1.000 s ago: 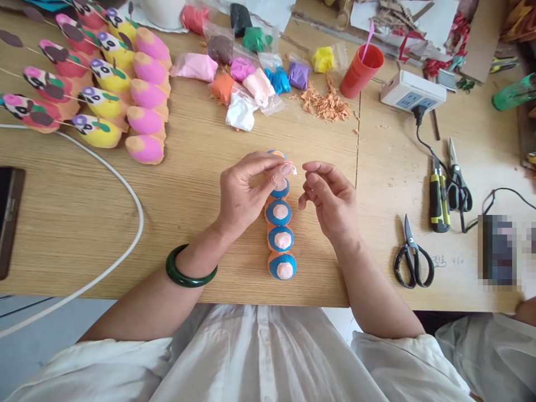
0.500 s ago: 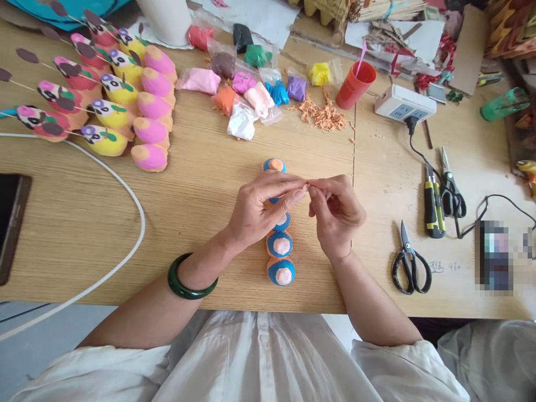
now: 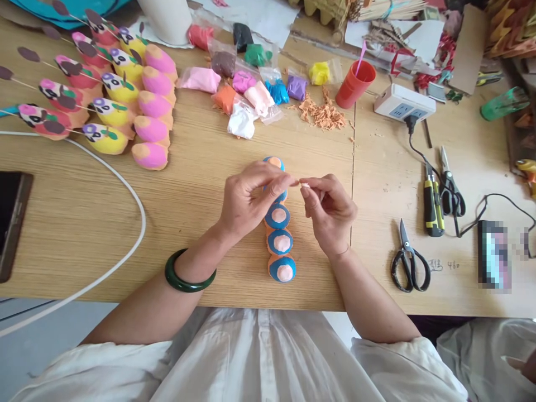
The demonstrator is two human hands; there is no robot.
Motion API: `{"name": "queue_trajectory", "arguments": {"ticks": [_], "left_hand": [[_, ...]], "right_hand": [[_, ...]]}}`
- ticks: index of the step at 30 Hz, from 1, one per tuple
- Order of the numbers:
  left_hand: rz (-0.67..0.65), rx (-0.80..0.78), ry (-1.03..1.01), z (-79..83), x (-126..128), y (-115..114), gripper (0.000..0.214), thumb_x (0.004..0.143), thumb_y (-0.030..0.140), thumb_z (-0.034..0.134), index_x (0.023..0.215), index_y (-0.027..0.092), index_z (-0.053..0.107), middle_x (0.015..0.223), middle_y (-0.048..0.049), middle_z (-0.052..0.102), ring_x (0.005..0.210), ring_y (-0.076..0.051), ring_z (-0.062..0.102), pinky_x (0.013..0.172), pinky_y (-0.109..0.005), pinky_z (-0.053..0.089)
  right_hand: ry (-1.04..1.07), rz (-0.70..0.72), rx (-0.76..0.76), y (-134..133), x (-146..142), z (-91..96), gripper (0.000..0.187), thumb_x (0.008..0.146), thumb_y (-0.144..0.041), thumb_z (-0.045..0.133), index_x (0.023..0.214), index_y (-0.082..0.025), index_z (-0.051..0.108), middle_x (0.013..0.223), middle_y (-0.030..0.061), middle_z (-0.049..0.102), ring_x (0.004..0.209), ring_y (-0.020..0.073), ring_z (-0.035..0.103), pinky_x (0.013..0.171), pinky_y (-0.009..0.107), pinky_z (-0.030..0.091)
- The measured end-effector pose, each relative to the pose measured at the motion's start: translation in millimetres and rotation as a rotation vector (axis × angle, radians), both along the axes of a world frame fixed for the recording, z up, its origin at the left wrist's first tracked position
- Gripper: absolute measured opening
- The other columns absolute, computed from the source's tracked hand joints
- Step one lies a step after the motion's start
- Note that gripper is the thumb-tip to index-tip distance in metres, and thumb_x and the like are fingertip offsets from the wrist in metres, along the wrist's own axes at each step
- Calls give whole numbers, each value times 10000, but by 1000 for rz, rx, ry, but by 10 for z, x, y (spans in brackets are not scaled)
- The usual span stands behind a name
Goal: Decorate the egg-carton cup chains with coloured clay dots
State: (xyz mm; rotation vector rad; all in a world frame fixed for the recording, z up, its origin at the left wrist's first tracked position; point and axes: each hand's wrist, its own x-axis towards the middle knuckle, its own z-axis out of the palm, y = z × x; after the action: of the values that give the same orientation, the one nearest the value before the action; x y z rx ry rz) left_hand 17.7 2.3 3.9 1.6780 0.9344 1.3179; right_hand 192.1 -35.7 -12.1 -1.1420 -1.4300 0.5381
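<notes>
Clay bit (image 3: 305, 185) is pinched by right hand (image 3: 330, 215), thumb to forefinger; left hand (image 3: 245, 204) hovers beside it, grip unclear. Carton strip (image 3: 273, 234) passes below left fingers, long axis pointing away from shirt (image 3: 263, 363).

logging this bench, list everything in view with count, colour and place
blue domes: five, blue, table centre
pale bit: one, whitish, in right hand
other domes: fifteen, red, yellow, pink, upper left
bags: about twelve, mixed colours, top middle
shavings: one heap, orange, near bags
cup: one, red, right of shavings
power strip: one, white, right of cup
scissors: two, dark-handled, right
tool: one, black and yellow, by scissors
phone: one, dark, left edge
cable: one, white, left
tumbler: one, green, far right
device: one, pixelated, right
cylinder: one, white, top left
scraps: uncounted, mixed, top right
table: one, light brown, beneath
bangle: one, dark green, left forearm
shirt: one, white, bottom
left hand: one, bare, centre
right hand: one, bare, centre
</notes>
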Motion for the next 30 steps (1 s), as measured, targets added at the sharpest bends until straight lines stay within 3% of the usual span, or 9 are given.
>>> {"name": "queue_trajectory", "arguments": {"ticks": [4,7,9,14,18,24,30], "left_hand": [[212,66,88,-152,-141,177,292,1086,507,665,1108,293,863,1199,-58,846,1240,-245,738,1194,-409,523],[170,-18,159,-310,-202,300,466,1040,583,703,1362,258,794,1458,-99,769,1441,-273,654,1287,-422,458],[66,-98,175,-371,-199,330,547,1035,603,689,1409,212,773,1465,-127,767,1407,-272,686,1249,-408,499],[-85,-64,242,-350,-102,245,361,1015,396,698,1274,192,847,1324,-105,840,1264,-256,762,1171,-394,563],[-140,-82,228,-307,-36,166,369,981,309,707,1311,204,835,1359,-92,830,1285,-249,752,1188,-393,564],[-110,-264,17,-344,-32,168,437,970,410,738,1328,171,814,1448,-130,773,1280,-270,764,1084,-381,641],[-64,-478,-23,-360,-35,168,544,951,546,776,1288,120,815,1340,-160,821,1236,-304,786,1085,-417,641]], "right_hand": [[240,16,-281,41,-1,8,402,928,-614,842,912,-238,703,693,-77,496,532,79,458,503,261,395],[312,39,-400,78,-4,-19,505,862,-703,858,852,-234,670,671,-74,539,498,74,464,469,257,358],[309,35,-433,98,-7,-57,520,858,-734,841,858,-234,697,673,-64,576,479,74,456,453,261,337],[269,26,-364,120,21,-141,407,897,-658,843,989,-262,828,728,-38,621,548,100,459,511,282,375],[157,32,-284,113,53,-154,280,954,-558,820,1022,-293,879,767,-18,594,653,134,500,597,308,422],[43,60,-178,143,56,-185,167,1002,-418,781,1059,-323,905,722,-28,554,660,140,488,624,316,419],[-15,47,-187,175,51,-216,175,1002,-398,767,1066,-327,914,724,-21,572,663,145,493,601,309,425]]}}
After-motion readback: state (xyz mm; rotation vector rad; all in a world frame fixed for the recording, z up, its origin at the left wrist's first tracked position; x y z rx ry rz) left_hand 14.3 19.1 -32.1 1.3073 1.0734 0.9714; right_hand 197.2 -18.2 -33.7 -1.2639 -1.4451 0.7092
